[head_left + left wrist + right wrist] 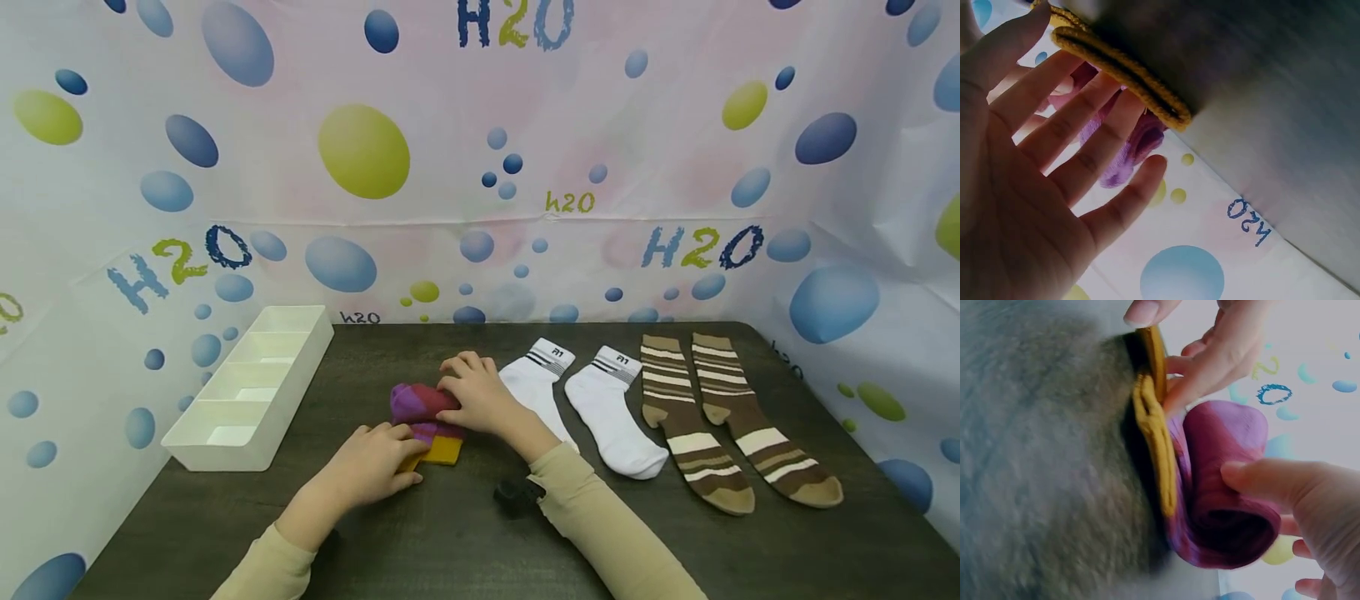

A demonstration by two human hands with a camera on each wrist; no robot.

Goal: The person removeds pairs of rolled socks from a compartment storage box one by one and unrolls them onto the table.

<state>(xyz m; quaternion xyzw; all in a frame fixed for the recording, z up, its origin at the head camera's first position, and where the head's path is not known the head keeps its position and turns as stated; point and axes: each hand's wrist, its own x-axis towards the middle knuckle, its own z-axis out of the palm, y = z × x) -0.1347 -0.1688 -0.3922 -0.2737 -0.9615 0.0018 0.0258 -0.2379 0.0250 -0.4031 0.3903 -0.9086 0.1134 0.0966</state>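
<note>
A purple and maroon pair of socks [422,402] with mustard cuffs [1159,450] lies partly rolled on the dark table. My right hand [480,396] holds the rolled end, its thumb [1254,478] on the near side of the roll and its other fingers beyond it. My left hand [371,462] rests on the flat part by the cuffs. In the left wrist view its fingers [1088,156] are spread and nearly straight, reaching over the sock fabric. The roll's open spiral end shows in the right wrist view.
A white divided box [270,417] stands at the left of the table. White ankle socks [618,425] lie to the right, partly behind my right arm. Brown striped socks [693,446] lie farther right. A small black object [513,498] is under my right wrist.
</note>
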